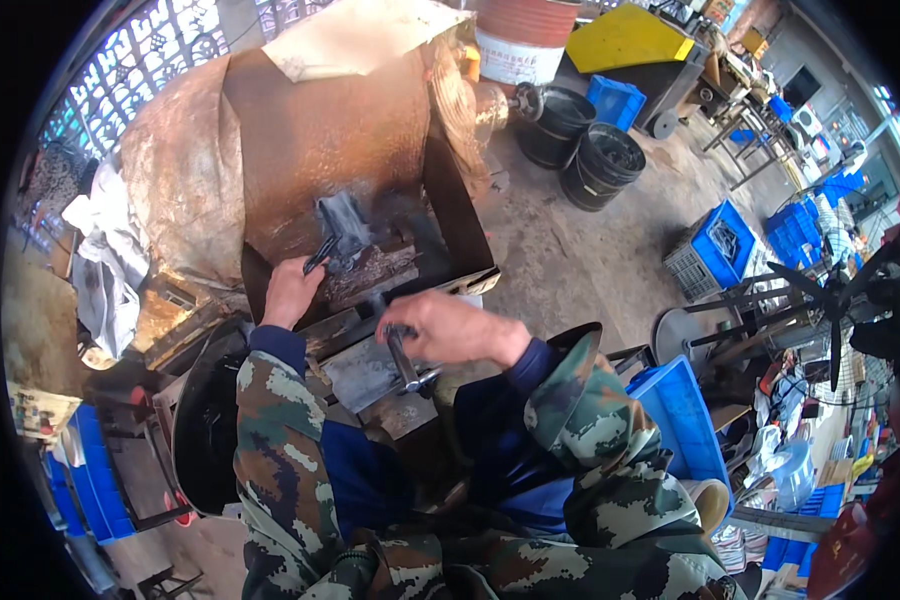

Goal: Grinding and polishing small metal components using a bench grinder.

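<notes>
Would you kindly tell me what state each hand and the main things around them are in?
Left hand: closed on the dark tool.
Dark tool: held at a slant over the box.
Right hand: curled on the metal handle, slightly blurred.
Metal handle: tilted.
Box: open-topped, dark-walled.
Nearer black bucket: upright, open-topped.
Blue crate: open, with items inside.
White cloth: crumpled.

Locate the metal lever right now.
Head view, slightly left of and below centre: the metal lever has its upper end in the right hand and slants down by the right side of the grey plate.
</notes>
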`<state>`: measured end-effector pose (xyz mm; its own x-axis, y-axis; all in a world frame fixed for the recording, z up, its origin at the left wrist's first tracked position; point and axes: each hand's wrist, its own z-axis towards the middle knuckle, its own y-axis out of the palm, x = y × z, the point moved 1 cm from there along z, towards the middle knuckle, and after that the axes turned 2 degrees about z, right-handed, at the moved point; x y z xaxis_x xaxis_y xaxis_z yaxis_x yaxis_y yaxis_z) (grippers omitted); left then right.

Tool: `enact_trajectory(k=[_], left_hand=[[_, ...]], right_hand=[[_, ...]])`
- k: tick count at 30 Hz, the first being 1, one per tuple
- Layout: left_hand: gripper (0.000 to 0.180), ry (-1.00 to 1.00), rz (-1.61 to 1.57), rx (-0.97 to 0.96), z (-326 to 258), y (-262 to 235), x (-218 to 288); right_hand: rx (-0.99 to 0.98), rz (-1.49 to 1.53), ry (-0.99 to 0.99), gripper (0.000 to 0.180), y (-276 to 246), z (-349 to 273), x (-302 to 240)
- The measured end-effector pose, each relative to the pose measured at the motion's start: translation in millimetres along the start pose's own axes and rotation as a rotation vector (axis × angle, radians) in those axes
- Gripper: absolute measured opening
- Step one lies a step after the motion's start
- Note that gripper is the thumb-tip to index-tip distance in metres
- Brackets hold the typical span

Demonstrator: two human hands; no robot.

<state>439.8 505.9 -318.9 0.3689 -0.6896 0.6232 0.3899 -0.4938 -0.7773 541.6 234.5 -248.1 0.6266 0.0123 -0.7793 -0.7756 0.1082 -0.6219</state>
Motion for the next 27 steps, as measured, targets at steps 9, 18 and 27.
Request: enact_trajectory(k=[9, 18, 27], left_hand=[[0.023, 0.122, -0.081, 0.239, 22, 21, 25], [0.025, -0.076, -0.833, -0.08, -25, -22, 107], [0.029, -0.153, -0.887, -0.02, -22, -29, 103]], right_hand=[[0.592, 0.658, 0.427, 0.023, -22, 18, 21], [0.761, 1.1, 0.197, 0.023, -10, 55, 8], [0.769, 1.042, 0.239, 0.016, -7, 63, 2]])
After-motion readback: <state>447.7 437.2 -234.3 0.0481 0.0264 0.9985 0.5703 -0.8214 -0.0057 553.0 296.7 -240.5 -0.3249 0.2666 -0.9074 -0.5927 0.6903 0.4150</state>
